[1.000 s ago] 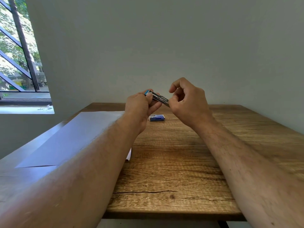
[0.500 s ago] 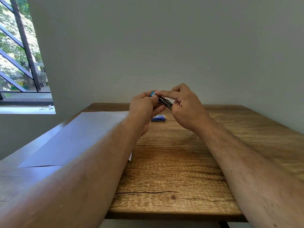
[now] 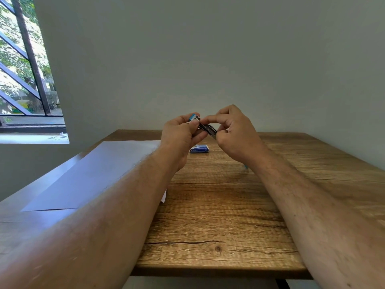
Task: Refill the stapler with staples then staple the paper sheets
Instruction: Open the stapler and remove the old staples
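A small stapler with a blue end and a metal channel is held in the air above the far middle of the wooden table. My left hand grips its blue end. My right hand holds the metal end, its forefinger laid along the top of the channel. A blue staple box lies on the table just beyond and below the hands. White paper sheets lie on the left part of the table, partly hidden by my left forearm.
A grey wall rises right behind the table's far edge. A window with dark bars is at the left. A tiny blue piece peeks out beside my right wrist on the table.
My right forefinger has come down from a raised curl and now lies stretched along the stapler's metal channel. Both hands shifted slightly right; the stapler stays held in the air.
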